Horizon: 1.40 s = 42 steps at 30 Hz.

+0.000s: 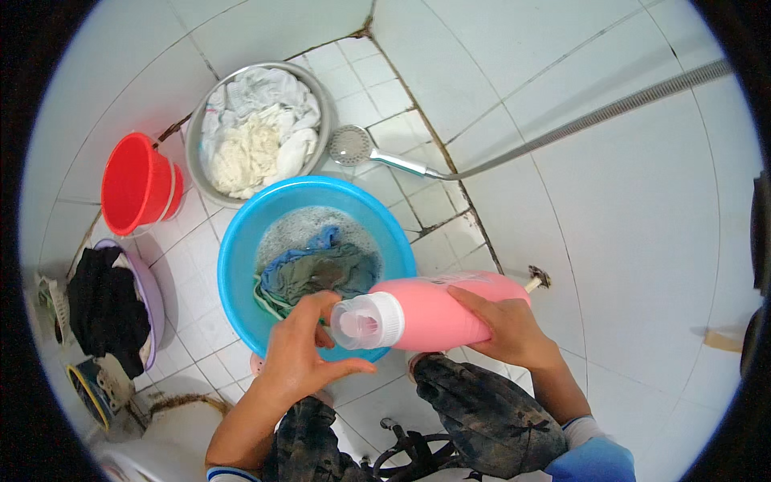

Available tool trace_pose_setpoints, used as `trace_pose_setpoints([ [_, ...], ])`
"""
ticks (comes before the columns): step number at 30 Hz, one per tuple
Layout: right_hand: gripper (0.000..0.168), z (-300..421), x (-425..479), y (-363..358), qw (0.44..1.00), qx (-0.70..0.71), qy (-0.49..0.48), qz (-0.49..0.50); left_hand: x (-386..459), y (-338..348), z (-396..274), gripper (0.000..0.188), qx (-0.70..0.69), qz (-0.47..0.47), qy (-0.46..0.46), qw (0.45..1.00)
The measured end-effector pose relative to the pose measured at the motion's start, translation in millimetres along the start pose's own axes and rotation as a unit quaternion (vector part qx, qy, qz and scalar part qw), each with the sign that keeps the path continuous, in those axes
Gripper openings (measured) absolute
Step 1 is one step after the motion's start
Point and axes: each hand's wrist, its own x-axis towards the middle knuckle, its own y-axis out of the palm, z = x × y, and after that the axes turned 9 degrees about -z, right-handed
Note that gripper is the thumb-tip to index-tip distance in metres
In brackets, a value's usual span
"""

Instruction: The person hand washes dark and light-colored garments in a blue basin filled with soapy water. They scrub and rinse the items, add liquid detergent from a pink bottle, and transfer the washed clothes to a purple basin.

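Observation:
My right hand (509, 328) grips a large pink plastic bottle (449, 310), tipped on its side above the basin's right edge. Its clear cap (355, 322), on a white ribbed collar, points left. Beside that cap my left hand (307, 349) is spread, thumb below and fingers above, holding nothing. Beneath lies a blue plastic basin (232, 241) with sudsy water (295, 226). Wet olive-green cloth (337, 271) and blue cloth (280, 265) sit in the suds; my left fingers hide part of their near side.
A metal basin (191, 144) of white laundry (253, 144) stands behind. A shower head (351, 145) lies on the tiled floor, its hose (542, 141) rising along the wall. Leftward are a red bucket (129, 184) and a purple basin (155, 295) with black cloth (105, 307).

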Motion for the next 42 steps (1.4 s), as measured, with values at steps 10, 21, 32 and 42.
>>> trace_pose_setpoints([
  [10, 0.067, -36, -4, 12, 0.989, 0.023, 0.041, -0.141, 31, 9, 12, 0.061, -0.02, -0.003, 0.144, 0.989],
  [21, 0.042, -127, -10, 89, 0.804, 0.329, 0.264, -0.419, 61, 45, 163, 0.058, 0.332, -0.045, 0.172, 0.927],
  [32, 0.022, -70, -75, 68, 0.893, 0.239, 0.194, -0.33, 116, 82, 228, 0.037, 0.339, -0.149, -0.009, 0.929],
  [42, 0.037, -19, 175, 197, 0.984, 0.072, -0.102, -0.127, 64, 32, 222, 0.044, 0.1, -0.128, 0.002, 0.987],
])
